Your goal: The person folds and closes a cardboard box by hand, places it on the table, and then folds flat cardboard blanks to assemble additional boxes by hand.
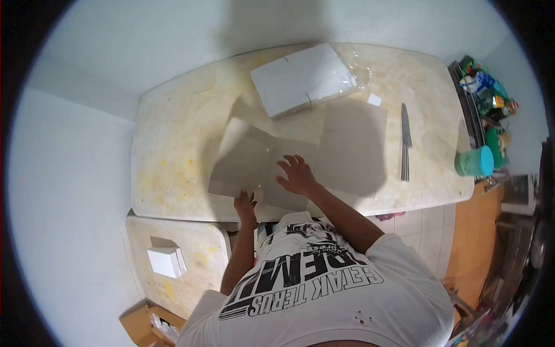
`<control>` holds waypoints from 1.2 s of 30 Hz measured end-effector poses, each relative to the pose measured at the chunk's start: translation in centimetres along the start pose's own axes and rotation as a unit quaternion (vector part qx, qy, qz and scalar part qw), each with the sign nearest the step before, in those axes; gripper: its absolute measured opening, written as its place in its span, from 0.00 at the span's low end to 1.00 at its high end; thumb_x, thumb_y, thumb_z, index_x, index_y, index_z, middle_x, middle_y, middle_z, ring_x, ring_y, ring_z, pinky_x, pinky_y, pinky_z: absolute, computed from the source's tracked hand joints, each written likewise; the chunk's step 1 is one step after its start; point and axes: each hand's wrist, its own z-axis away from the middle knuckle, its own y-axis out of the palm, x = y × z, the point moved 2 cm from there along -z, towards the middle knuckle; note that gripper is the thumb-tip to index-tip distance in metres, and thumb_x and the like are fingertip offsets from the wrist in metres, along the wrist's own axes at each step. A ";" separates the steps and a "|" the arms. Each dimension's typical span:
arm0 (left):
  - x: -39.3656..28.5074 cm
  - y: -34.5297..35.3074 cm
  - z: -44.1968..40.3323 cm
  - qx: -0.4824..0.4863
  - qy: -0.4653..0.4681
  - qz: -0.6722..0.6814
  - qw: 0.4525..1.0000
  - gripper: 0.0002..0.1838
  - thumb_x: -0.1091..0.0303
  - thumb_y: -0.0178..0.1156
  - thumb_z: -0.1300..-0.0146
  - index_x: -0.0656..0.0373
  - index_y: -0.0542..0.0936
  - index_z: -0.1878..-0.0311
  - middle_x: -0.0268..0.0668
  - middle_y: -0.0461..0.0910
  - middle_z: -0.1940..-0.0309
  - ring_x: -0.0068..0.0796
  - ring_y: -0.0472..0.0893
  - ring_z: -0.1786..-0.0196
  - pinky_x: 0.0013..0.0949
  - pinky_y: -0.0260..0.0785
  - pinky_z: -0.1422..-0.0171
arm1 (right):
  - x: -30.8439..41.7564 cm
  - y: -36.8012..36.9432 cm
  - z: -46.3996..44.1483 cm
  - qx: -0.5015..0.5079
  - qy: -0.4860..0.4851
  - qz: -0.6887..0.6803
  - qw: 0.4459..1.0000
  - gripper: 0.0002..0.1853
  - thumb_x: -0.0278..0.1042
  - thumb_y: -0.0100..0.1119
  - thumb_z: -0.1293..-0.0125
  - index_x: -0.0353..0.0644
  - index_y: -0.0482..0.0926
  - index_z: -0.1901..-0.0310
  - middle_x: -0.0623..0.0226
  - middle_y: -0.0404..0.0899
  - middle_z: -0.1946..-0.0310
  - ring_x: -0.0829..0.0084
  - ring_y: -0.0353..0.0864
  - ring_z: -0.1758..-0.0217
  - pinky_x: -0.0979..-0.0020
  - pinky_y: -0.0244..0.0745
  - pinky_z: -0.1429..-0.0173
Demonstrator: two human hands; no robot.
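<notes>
A folded grey-white cardboard sheet lies on the table in front of me, its left panel raised at an angle. At the near edge of that panel, my left hand is closed with the edge between thumb and fingers. Over the sheet's middle part, my right hand is open with its fingers spread and curved; I cannot tell whether the fingertips press on the board. A second flat cardboard sheet lies just right of it. Behind stands a stack of white sheets partly in clear plastic.
On the right of the stained white table lie a long knife and a small white paper piece. A turquoise-lidded container stands at the right edge. A smaller table at lower left bears white boxes; an open carton sits below.
</notes>
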 end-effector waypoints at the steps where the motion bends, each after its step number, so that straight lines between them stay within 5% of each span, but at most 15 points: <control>1: -1.1 0.7 1.1 -0.048 -0.077 0.072 0.993 0.25 0.59 0.53 0.31 0.56 0.63 0.34 0.44 0.71 0.41 0.47 0.73 0.40 0.52 0.65 0.36 | -0.8 0.7 1.9 0.043 0.008 0.117 0.992 0.29 0.53 0.55 0.35 0.50 0.67 0.37 0.58 0.60 0.33 0.52 0.59 0.30 0.43 0.55 0.31; 2: 0.0 0.1 -0.1 -0.037 -0.112 0.124 0.985 0.23 0.60 0.51 0.30 0.58 0.64 0.36 0.44 0.71 0.42 0.47 0.74 0.42 0.53 0.66 0.38 | -1.5 1.1 3.3 0.082 0.014 0.233 0.969 0.30 0.52 0.56 0.36 0.51 0.66 0.34 0.57 0.55 0.29 0.51 0.55 0.28 0.41 0.53 0.31; 4: 3.4 -2.8 -3.6 -0.011 -0.182 0.227 0.957 0.20 0.63 0.46 0.28 0.62 0.65 0.38 0.43 0.72 0.43 0.48 0.75 0.44 0.55 0.69 0.40 | -2.7 1.5 5.6 0.053 -0.036 0.226 0.972 0.33 0.49 0.61 0.41 0.53 0.66 0.34 0.58 0.51 0.28 0.51 0.52 0.26 0.43 0.53 0.30; 8: 4.3 -3.0 -5.5 0.058 -0.161 0.245 0.954 0.19 0.64 0.48 0.29 0.61 0.64 0.38 0.43 0.71 0.43 0.48 0.73 0.42 0.57 0.69 0.40 | -4.8 1.9 5.9 0.074 -0.020 0.169 0.983 0.38 0.48 0.65 0.47 0.53 0.65 0.33 0.58 0.48 0.27 0.49 0.50 0.27 0.45 0.55 0.31; 11: 3.6 -3.1 -6.9 0.025 -0.119 0.162 0.979 0.21 0.68 0.49 0.30 0.56 0.62 0.35 0.43 0.70 0.42 0.47 0.73 0.41 0.58 0.70 0.42 | -6.9 0.2 3.2 -0.071 0.109 0.156 0.979 0.40 0.48 0.66 0.47 0.53 0.62 0.32 0.58 0.53 0.29 0.49 0.56 0.30 0.47 0.62 0.34; 14: -0.2 -2.0 -5.0 0.019 -0.062 0.081 0.995 0.24 0.70 0.50 0.31 0.51 0.60 0.33 0.42 0.69 0.42 0.45 0.73 0.42 0.57 0.72 0.43 | -7.6 -2.6 0.0 -0.015 0.210 0.116 0.971 0.41 0.50 0.66 0.44 0.54 0.59 0.31 0.58 0.60 0.35 0.50 0.61 0.33 0.51 0.67 0.36; 18: -1.7 -2.8 -5.8 0.105 -0.011 0.054 0.993 0.28 0.64 0.59 0.35 0.56 0.61 0.35 0.41 0.71 0.44 0.41 0.74 0.43 0.50 0.73 0.45 | -6.8 -3.1 -1.7 0.105 0.208 0.139 0.963 0.45 0.47 0.72 0.49 0.54 0.59 0.31 0.58 0.69 0.42 0.49 0.68 0.40 0.55 0.73 0.41; 20: -1.7 -2.2 -6.8 0.055 -0.014 0.071 0.996 0.26 0.64 0.59 0.35 0.57 0.63 0.36 0.40 0.73 0.46 0.40 0.75 0.46 0.49 0.74 0.46 | -6.3 -2.4 -1.6 0.107 0.222 0.130 0.960 0.48 0.48 0.75 0.55 0.52 0.59 0.32 0.56 0.73 0.45 0.45 0.69 0.42 0.55 0.72 0.42; 25: -1.9 -2.1 -8.6 0.070 -0.007 0.123 0.990 0.24 0.66 0.57 0.33 0.56 0.62 0.36 0.39 0.74 0.48 0.36 0.75 0.47 0.48 0.73 0.47 | -5.5 -0.3 -1.3 0.102 0.252 0.067 0.960 0.33 0.44 0.71 0.50 0.45 0.71 0.42 0.53 0.79 0.55 0.55 0.78 0.51 0.60 0.74 0.48; 28: -6.4 -0.3 -5.0 -0.009 -0.061 0.050 0.997 0.23 0.66 0.56 0.33 0.56 0.63 0.36 0.38 0.74 0.48 0.35 0.75 0.47 0.46 0.71 0.44 | -6.3 0.6 -0.4 0.048 0.260 -0.001 0.964 0.23 0.43 0.68 0.46 0.40 0.77 0.51 0.54 0.81 0.63 0.59 0.81 0.59 0.62 0.74 0.52; 33: -3.2 -2.7 -2.1 0.000 -0.127 -0.139 0.982 0.28 0.60 0.62 0.38 0.57 0.65 0.37 0.40 0.74 0.49 0.37 0.75 0.47 0.39 0.69 0.43 | -6.2 2.4 2.5 -0.077 0.273 0.016 0.959 0.20 0.42 0.65 0.45 0.38 0.78 0.55 0.57 0.81 0.69 0.59 0.81 0.63 0.61 0.74 0.57; 36: -0.6 -4.8 -2.5 0.056 0.025 -0.237 0.970 0.33 0.60 0.65 0.42 0.57 0.64 0.36 0.41 0.75 0.52 0.33 0.76 0.50 0.36 0.71 0.48 | -4.5 3.0 3.7 -0.131 0.280 0.026 0.951 0.20 0.41 0.65 0.45 0.39 0.78 0.54 0.57 0.80 0.71 0.57 0.81 0.65 0.60 0.74 0.59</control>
